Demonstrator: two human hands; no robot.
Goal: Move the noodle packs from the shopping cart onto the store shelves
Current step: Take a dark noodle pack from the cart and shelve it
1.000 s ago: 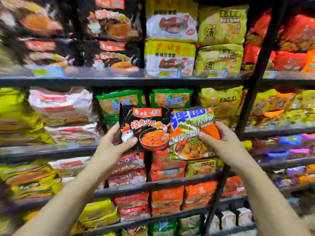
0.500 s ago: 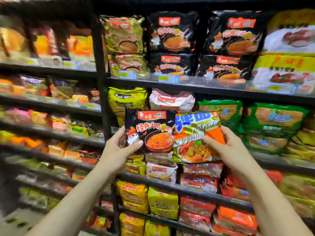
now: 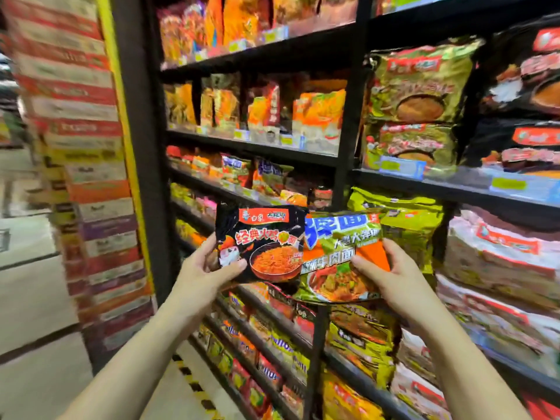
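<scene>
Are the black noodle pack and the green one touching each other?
Touching. The head view shows the black noodle pack, held by the left hand, lapping over the left edge of the green noodle pack, held by the right hand.

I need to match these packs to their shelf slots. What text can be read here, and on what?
"经典火鸡面": black pack in the left hand.
"面", the rest unclear: green-orange pack in the right hand.
Shelf price tags and shelved packs: too blurred.
</scene>
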